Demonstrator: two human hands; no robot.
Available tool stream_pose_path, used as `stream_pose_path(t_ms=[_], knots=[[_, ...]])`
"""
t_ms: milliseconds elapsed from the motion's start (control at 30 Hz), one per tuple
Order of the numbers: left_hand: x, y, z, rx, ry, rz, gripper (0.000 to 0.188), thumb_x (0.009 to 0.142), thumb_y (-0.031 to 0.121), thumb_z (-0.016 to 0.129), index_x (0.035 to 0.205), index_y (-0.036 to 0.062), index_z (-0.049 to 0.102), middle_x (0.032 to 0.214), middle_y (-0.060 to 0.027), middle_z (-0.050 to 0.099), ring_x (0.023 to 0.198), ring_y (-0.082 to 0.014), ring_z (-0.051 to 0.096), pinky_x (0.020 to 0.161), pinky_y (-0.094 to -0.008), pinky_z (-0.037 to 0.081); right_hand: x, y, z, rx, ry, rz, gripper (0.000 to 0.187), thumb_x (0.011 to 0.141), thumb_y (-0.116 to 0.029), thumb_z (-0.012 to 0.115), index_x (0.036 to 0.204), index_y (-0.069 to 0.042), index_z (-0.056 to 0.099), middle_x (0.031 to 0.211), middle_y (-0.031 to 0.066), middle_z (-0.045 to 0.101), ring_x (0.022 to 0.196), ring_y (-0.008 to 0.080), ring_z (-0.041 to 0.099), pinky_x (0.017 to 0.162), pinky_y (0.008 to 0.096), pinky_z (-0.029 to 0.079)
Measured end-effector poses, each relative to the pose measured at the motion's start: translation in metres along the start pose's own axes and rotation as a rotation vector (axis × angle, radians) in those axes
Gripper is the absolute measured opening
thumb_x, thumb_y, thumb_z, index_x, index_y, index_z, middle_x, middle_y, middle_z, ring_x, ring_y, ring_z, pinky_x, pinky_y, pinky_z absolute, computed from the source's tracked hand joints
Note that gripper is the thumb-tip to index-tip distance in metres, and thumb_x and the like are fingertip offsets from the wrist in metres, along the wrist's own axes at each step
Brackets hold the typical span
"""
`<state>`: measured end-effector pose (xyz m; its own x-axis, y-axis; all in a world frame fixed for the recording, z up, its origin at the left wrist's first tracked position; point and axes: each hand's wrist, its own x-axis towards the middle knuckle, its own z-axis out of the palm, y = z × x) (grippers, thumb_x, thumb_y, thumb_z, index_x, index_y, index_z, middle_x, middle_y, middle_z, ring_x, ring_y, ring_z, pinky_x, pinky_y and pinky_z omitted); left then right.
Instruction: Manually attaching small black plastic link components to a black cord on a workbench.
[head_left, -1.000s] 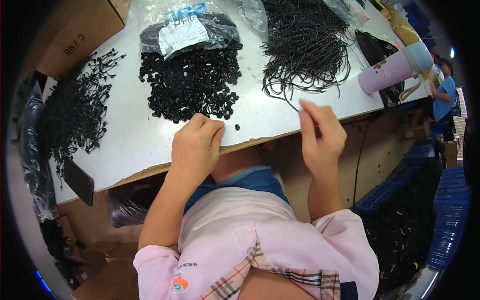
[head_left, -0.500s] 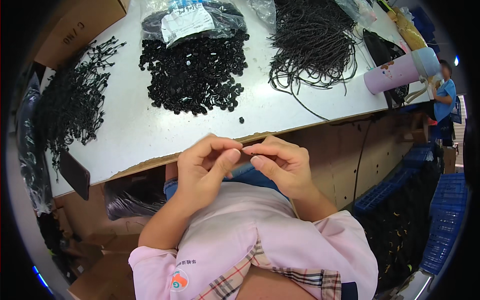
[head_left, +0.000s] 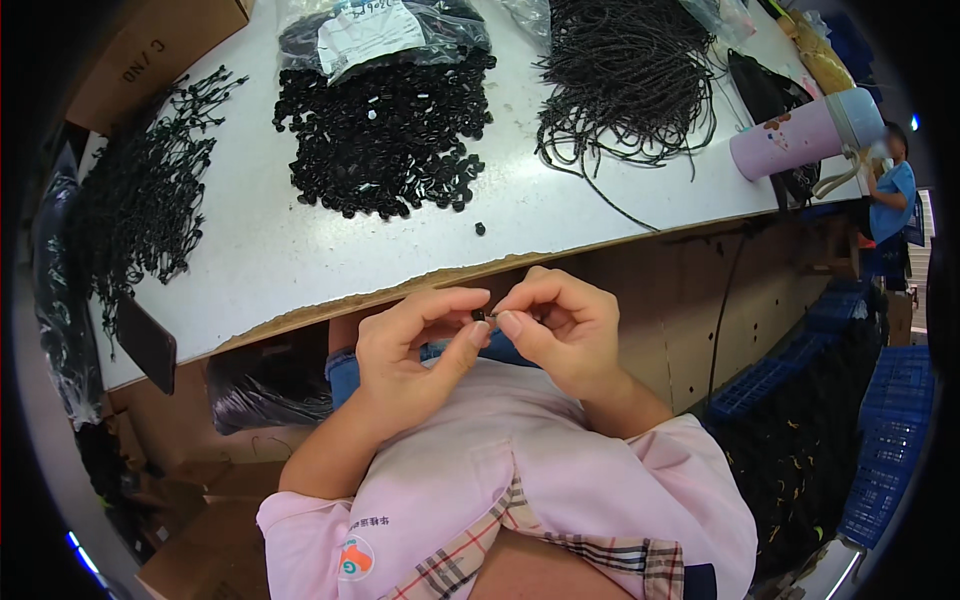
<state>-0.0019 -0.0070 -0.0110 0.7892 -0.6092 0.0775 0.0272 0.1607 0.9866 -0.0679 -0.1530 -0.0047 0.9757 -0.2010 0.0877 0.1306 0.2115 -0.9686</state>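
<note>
While the left hand (head_left: 410, 345) and right hand (head_left: 560, 325) are pinched shut fingertip to fingertip below the table edge (head_left: 330, 310), a small black piece (head_left: 480, 316) is held directly between them, equally near to both.

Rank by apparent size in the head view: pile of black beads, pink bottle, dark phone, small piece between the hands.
1. pile of black beads
2. pink bottle
3. dark phone, foreshortened at the table edge, so unsure
4. small black piece

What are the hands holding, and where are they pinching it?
A tiny black piece is pinched between the fingertips of the left hand and right hand, one hand at each side. It is too small to tell more.
</note>
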Motion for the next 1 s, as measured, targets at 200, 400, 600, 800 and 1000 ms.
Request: stream_pose_path(t_ms=[200, 400, 600, 800, 1000], knots=[[0.0043, -0.0011, -0.0016, 0.202, -0.004, 0.202, 0.025, 0.071, -0.008, 0.060, 0.095, -0.0023, 0.060, 0.077, -0.0097, 0.061, 0.066, -0.0119, 0.058, 0.060, -0.0209, 0.048, 0.0014, 0.0030, -0.0044, 0.077, -0.019, 0.107, 0.006, 0.078, 0.000, 0.056, 0.083, 0.003, 0.054, 0.078, 0.0047, 0.057, 0.070, 0.0058, 0.053, 0.059, 0.0172, 0.043], [0.0063, -0.0016, -0.0046, 0.171, -0.074, 0.273, 0.025, 0.070, -0.008, 0.061, 0.094, -0.0033, 0.060, 0.073, -0.0102, 0.061, 0.063, -0.0131, 0.058, 0.055, -0.0212, 0.045, 0.0039, 0.0045, -0.0049, 0.243, -0.061, 0.193, 0.009, 0.079, -0.003, 0.056, 0.084, 0.003, 0.053, 0.079, 0.0050, 0.057, 0.070, 0.0061, 0.053, 0.061, 0.0189, 0.044], [0.0045, -0.0033, -0.0019, 0.044, -0.048, 0.228, 0.023, 0.070, -0.007, 0.062, 0.093, -0.0039, 0.060, 0.074, -0.0118, 0.061, 0.062, -0.0137, 0.058, 0.055, -0.0208, 0.045, 0.0051, 0.0065, -0.0016, 0.326, -0.083, 0.105, 0.009, 0.081, -0.003, 0.055, 0.086, 0.003, 0.051, 0.078, 0.0056, 0.056, 0.070, 0.0086, 0.054, 0.063, 0.0200, 0.045], [0.0078, -0.0031, -0.0059, 0.088, -0.108, 0.272, 0.023, 0.069, -0.007, 0.063, 0.091, -0.0037, 0.060, 0.074, -0.0119, 0.061, 0.063, -0.0141, 0.058, 0.054, -0.0209, 0.045, 0.0042, 0.0045, -0.0056, 0.384, -0.128, 0.243, 0.010, 0.081, -0.004, 0.055, 0.087, 0.002, 0.050, 0.079, 0.0066, 0.055, 0.069, 0.0097, 0.054, 0.061, 0.0205, 0.045], [0.0084, -0.0035, -0.0081, 0.184, -0.063, 0.312, 0.025, 0.066, -0.004, 0.065, 0.091, -0.0023, 0.062, 0.073, -0.0106, 0.060, 0.061, -0.0133, 0.055, 0.052, -0.0216, 0.042, 0.0050, 0.0066, -0.0043, 0.425, -0.103, 0.302, 0.009, 0.080, -0.006, 0.057, 0.085, 0.001, 0.053, 0.075, 0.0034, 0.056, 0.064, 0.0059, 0.051, 0.051, 0.0161, 0.039]])
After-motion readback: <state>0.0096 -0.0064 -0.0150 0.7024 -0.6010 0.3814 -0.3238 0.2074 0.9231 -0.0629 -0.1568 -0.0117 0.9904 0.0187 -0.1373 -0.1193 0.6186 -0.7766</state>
